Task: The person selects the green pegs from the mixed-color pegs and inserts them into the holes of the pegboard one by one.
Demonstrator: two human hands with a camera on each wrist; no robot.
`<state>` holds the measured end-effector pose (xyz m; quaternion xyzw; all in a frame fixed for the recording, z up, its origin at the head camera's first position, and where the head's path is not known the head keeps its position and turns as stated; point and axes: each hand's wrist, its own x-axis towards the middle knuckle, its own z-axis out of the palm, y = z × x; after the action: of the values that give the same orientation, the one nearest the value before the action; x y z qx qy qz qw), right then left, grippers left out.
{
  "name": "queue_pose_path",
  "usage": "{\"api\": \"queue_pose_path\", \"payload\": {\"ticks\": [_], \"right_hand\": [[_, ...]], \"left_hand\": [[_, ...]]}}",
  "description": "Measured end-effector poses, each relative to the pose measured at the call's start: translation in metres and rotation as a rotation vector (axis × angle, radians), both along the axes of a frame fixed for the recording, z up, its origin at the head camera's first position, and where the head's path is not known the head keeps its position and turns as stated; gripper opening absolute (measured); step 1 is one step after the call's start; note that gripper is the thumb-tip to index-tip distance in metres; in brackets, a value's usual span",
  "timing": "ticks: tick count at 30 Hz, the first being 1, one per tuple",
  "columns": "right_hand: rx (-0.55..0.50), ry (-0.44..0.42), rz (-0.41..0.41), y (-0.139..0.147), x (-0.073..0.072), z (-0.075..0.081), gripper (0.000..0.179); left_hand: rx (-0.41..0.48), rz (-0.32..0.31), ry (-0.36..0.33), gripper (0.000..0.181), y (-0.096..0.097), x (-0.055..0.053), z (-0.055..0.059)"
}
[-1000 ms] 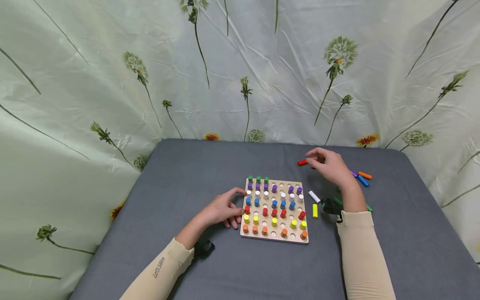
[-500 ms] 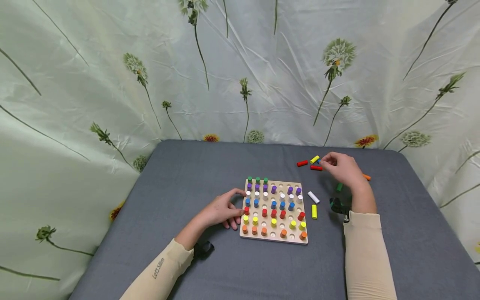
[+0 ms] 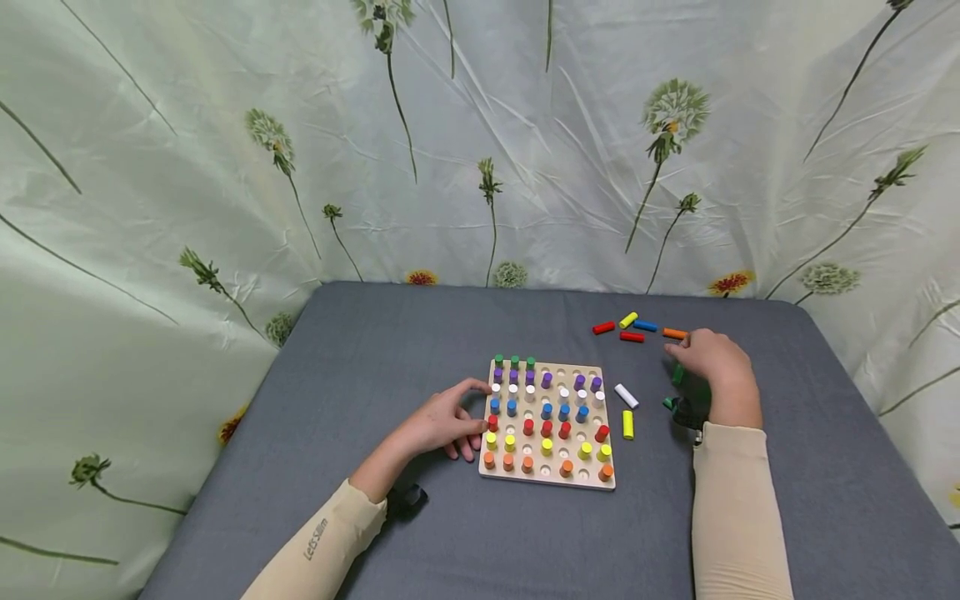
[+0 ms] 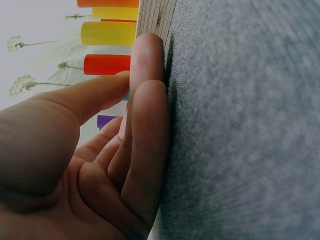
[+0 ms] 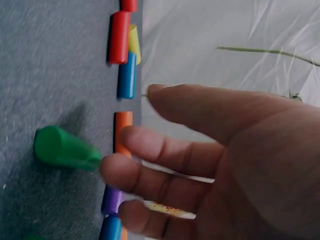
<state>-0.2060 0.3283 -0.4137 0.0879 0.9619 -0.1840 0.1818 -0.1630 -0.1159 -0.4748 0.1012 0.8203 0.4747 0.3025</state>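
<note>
Rightward and nearer the body, the right hand [image 3: 718, 362] has moved since the frame half a second ago, leaving the blue peg [image 3: 645, 326] and the orange peg [image 3: 674, 333] in plain sight. Closest to its fingers is the green peg [image 5: 62, 147], lying on the table to the right of the board; one fingertip meets its near end in the right wrist view, though whether they actually touch I cannot tell. Thumb and fingers are spread apart and grasp nothing. That peg looks like painted wood: probably light, stiff and hard to break, its smooth round side apt to roll or slip, so a thumb-and-finger pinch across its middle should suit best. Beyond the hand, two red pegs [image 3: 632, 337] and a yellow peg lie near the blue one, while a white peg [image 3: 627, 396] and another yellow peg [image 3: 627, 425] lie just beside the pegboard [image 3: 555, 479]. Its wooden slab seems rigid, heavier than any peg, and best steadied by the edges. Against its left edge rests the left hand [image 3: 442, 421], fingers loosely bent, not wrapped round it. A flowered cloth [image 3: 562, 208] hangs behind the grey table [image 3: 405, 333].
</note>
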Motion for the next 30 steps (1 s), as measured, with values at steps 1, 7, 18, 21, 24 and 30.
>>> {"api": "queue_pose_path", "payload": {"ticks": [1,7,18,21,24,30], "right_hand": [[0.016,-0.024,-0.007,0.001,0.0,0.0,0.043],[0.085,-0.118,-0.065,0.005,0.001,-0.003,0.064],[0.115,-0.205,-0.1,0.004,-0.004,-0.009,0.079],[0.124,-0.183,-0.084,0.002,-0.006,-0.012,0.076],[0.138,-0.136,-0.074,-0.001,-0.009,-0.014,0.065],[0.124,-0.014,-0.04,-0.012,-0.013,-0.014,0.039]], "left_hand": [[-0.001,0.001,0.0,0.052,0.0,0.0,0.0],[-0.003,0.003,-0.001,0.052,0.0,0.0,0.001],[0.0,0.0,-0.003,0.052,0.0,0.0,0.001],[0.004,-0.001,-0.008,0.052,0.0,0.0,0.001],[0.008,-0.004,-0.007,0.052,0.0,0.0,0.001],[0.011,-0.011,0.004,0.052,0.0,0.001,0.001]]}}
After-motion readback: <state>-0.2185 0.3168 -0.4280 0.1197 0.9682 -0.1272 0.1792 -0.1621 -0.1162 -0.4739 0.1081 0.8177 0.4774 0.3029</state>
